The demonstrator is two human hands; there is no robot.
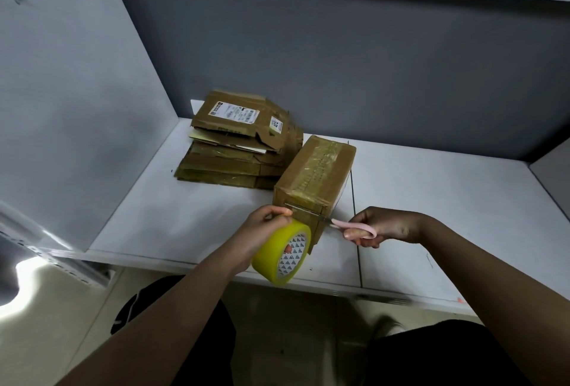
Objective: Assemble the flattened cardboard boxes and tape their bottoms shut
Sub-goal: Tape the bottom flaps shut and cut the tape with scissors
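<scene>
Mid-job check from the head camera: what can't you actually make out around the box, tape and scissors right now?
- Scissors: blade tips, hidden between the left hand and the box; whether the tape strip is cut cannot be told.
- Box: far and underside faces, turned away.
- Flat stack: label print too small; count unclear.
- Tape roll: left-hand fingers behind it.
- Right hand: fingers in the handles, partly hidden.

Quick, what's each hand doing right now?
Left hand: grips the yellow tape roll against the assembled box.
Right hand: holds the pink-handled scissors, blades at the tape.
</scene>
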